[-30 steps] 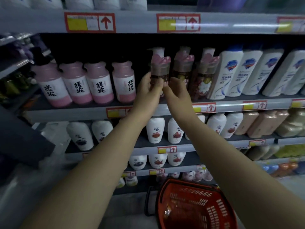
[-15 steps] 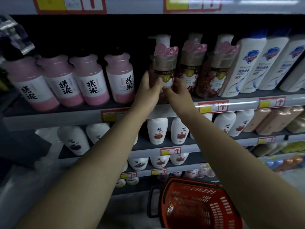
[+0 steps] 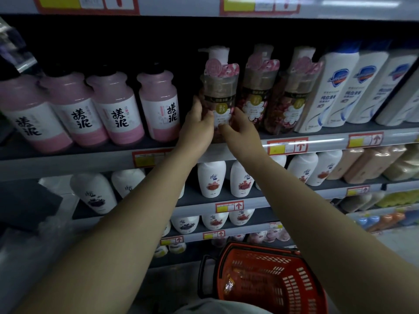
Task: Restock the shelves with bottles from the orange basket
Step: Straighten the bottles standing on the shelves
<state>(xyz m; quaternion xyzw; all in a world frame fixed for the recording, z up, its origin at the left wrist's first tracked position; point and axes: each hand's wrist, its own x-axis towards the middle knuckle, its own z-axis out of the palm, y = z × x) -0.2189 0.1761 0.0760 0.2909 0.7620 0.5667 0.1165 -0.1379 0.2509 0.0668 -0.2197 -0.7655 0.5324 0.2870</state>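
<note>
A brown pump bottle (image 3: 219, 91) with a pink paper collar stands at the front of a grey shelf (image 3: 95, 158), leftmost of three alike. My left hand (image 3: 197, 123) grips its left side, fingers wrapped round the lower body. My right hand (image 3: 240, 128) holds its right side, thumb on the white label. Both arms reach up from below. The orange basket (image 3: 267, 282) sits on the floor under my arms; something shiny and crinkled lies inside it.
Pink bottles (image 3: 156, 107) with black characters stand just left of the held bottle. White and blue bottles (image 3: 326, 91) fill the shelf to the right. Lower shelves carry white bottles (image 3: 210, 177) and beige refill pouches (image 3: 371, 162). Red price tags line the shelf edges.
The view has drawn closer to the shelf. Both hands slid down from the bottle's upper part to its lower body, and the bottle stands a little further in.
</note>
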